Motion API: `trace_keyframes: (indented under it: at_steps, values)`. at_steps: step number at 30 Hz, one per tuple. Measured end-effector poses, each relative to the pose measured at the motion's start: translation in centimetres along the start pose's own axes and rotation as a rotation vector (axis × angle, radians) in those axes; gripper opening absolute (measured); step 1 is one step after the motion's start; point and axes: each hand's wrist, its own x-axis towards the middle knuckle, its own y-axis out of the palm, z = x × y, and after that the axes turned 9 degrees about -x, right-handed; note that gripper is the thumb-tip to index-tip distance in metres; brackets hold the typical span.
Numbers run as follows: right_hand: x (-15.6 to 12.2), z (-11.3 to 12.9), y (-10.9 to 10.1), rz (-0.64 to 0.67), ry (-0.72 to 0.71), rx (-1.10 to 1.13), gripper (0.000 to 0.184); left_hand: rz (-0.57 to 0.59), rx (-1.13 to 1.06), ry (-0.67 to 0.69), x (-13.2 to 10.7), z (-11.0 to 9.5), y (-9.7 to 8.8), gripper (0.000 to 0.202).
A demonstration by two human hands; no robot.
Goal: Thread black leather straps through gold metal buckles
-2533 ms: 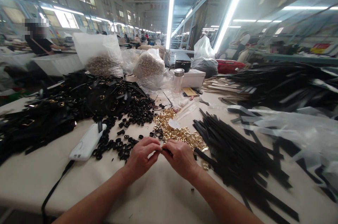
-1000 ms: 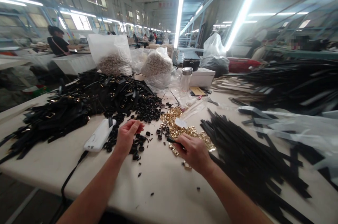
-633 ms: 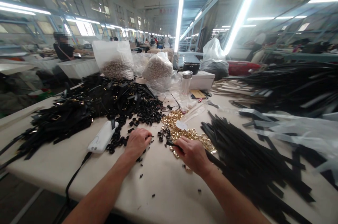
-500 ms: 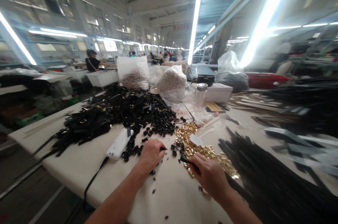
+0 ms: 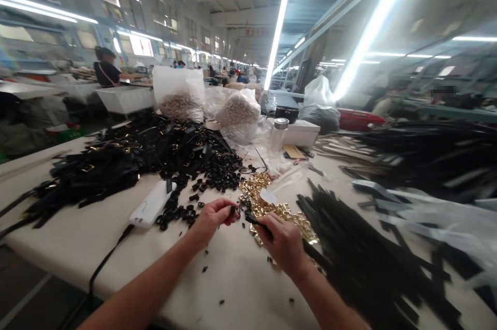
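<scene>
My left hand point(image 5: 216, 214) is closed in a pinch on a small black loop point(image 5: 233, 210) at its fingertips. Just to its right, my right hand point(image 5: 282, 241) grips a black strap point(image 5: 252, 220), whose tip points toward the left fingers. The strap's other end runs out behind the right hand. A short gap separates strap and loop. Gold buckles point(image 5: 259, 185) lie heaped beyond the right hand, and black loops point(image 5: 224, 169) are piled beyond the left.
Finished-looking black straps with buckles point(image 5: 171, 148) are heaped at the left. A white corded device point(image 5: 149, 204) lies nearer. Long black strips point(image 5: 349, 247) spread out on the right. Farther back stand a glass jar point(image 5: 278, 135) and a plastic bag of small pieces point(image 5: 178, 104). A person point(image 5: 106, 68) works behind.
The view has turned to the right, so the table contents sit farther left. My two hands have come closer together, with the strap tip nearer the left fingertips.
</scene>
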Motion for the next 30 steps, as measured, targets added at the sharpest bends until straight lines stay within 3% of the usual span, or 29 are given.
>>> trace_keyframes:
  at_steps: [5, 13, 21, 30]
  values:
    - [0.1, 0.8, -0.1, -0.016, 0.018, 0.020, 0.020, 0.015, -0.156, -0.193, -1.0, 0.2, 1.2, 0.033]
    - [0.1, 1.2, -0.4, 0.015, -0.025, -0.072, 0.025, 0.014, -0.241, -0.333, -1.2, 0.8, 1.5, 0.031]
    - [0.1, 1.1, -0.7, 0.063, -0.093, -0.158, 0.032, -0.020, -0.331, -0.364, -0.9, 0.7, 0.9, 0.024]
    - [0.2, 1.1, -1.0, 0.087, -0.171, -0.236, 0.036, 0.003, -0.152, -0.343, -0.9, 0.7, 1.1, 0.032]
